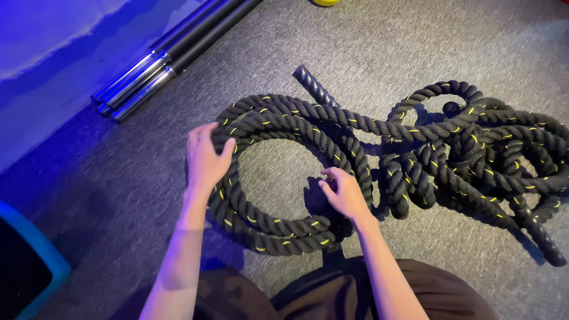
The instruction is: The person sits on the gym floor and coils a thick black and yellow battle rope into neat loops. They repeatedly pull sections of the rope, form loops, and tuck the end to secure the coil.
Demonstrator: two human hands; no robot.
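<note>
A thick black rope with yellow flecks [415,148] lies on the grey carpet. Part of it is wound into a round coil [267,228] in front of me; the rest sprawls in a loose tangle [498,154] to the right. My left hand [204,160] rests on the coil's left side, fingers curled over the strands. On the coil's right side, my right hand [344,192] grips the strands. One capped rope end [311,83] sticks out behind the coil.
Two long metal bars with dark sleeves [148,77] lie along the blue-lit wall at upper left. A blue-edged box [29,266] sits at lower left. A yellow object [325,2] peeks in at the top edge. My knees [332,293] are at the bottom.
</note>
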